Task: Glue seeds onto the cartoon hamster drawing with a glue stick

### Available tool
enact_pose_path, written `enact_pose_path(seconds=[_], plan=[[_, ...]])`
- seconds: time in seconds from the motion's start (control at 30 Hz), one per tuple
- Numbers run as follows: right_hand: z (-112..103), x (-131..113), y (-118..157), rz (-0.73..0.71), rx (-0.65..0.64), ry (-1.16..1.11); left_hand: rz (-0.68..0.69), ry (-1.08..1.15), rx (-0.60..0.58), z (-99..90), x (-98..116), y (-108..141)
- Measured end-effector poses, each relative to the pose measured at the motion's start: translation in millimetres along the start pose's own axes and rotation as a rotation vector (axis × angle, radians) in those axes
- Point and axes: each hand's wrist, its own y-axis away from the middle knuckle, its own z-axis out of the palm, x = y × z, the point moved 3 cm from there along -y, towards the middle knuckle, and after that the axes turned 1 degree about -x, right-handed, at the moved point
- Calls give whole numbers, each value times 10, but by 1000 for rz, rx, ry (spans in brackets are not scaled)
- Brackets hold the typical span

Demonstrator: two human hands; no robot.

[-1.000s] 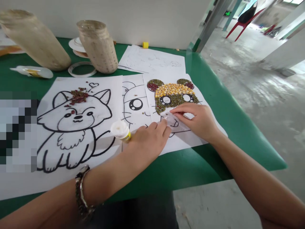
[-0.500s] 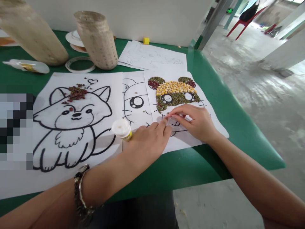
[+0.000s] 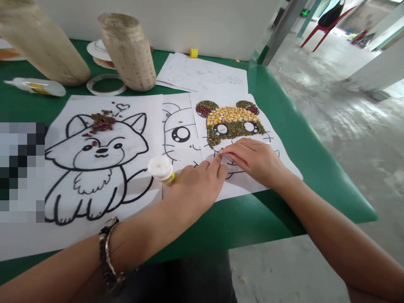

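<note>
across the green table [image 3: 331, 181], a fox drawing [image 3: 101, 164] lay to your left and a bear drawing [image 3: 206, 152] to your right, with a partly covered sheet [image 3: 179, 155] between them. two cloudy jars [image 3: 128, 54] stood behind. your left hand [image 3: 198, 181] lay palm down at the bear drawing's lower left, fingers close together; whether it gripped anything could not be told. your right hand [image 3: 255, 162] had thumb and forefinger near each other beside the left fingertips, over the bear's lower face; what they pinched, if anything, was hidden. a white-and-yellow container [image 3: 160, 168] sat just beside your left hand. corn kernels [image 3: 232, 114] covered the bear's forehead, red beans [image 3: 203, 111] the inner ears, green beans [image 3: 236, 130] the area around its eyes.
</note>
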Motion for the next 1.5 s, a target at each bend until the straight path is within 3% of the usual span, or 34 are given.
enact_pose_path(seconds=[0.07,0.23,0.5,0.83,1.03,1.13,1.33,1.5], plan=[[-25,2,1,6,27,-33,5,-14,10,1,2,4],[-126,37,3,199,227,-163,17,-43,50,-16,15,28],[-2,-34,-22,50,56,-128,15,-40,77,-24,24,41],[-64,40,10,136,-24,-146,-4,-29,69,-8,28,32],[-95,123,10,387,167,-441,-2,-15,59,1,22,25],[-76,148,11,441,201,-520,2,-6,73,4,17,25],[-16,150,1,434,125,-409,-12,8,89,-2,13,29],[-39,111,-5,278,60,-208,-10,7,73,-17,13,34]])
